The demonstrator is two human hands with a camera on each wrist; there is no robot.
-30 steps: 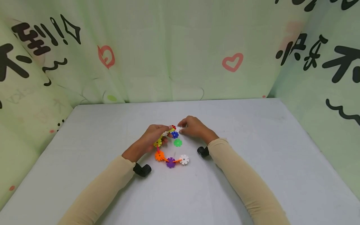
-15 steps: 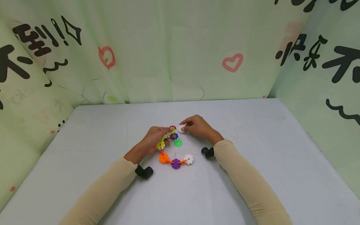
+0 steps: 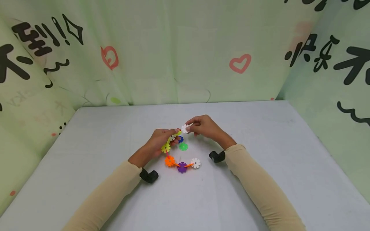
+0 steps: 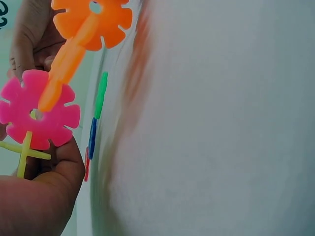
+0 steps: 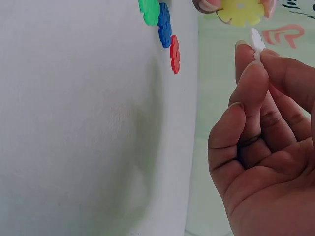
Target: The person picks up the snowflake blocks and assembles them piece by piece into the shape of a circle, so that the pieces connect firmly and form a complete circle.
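In the head view, the left arm [image 3: 107, 194] slants toward one o'clock; the left hand [image 3: 157, 140] pinches, thumb [image 3: 171, 131] pointing to three o'clock. The right arm [image 3: 261, 184] slants toward eleven o'clock; the right hand [image 3: 206, 128] pinches too, fingertips [image 3: 191, 121] toward nine o'clock, near the left but apart.

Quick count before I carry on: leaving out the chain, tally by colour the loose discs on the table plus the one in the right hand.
White disc, in the right hand: 1
Green disc: 1
Blue disc: 1
Red disc: 1
Total: 4
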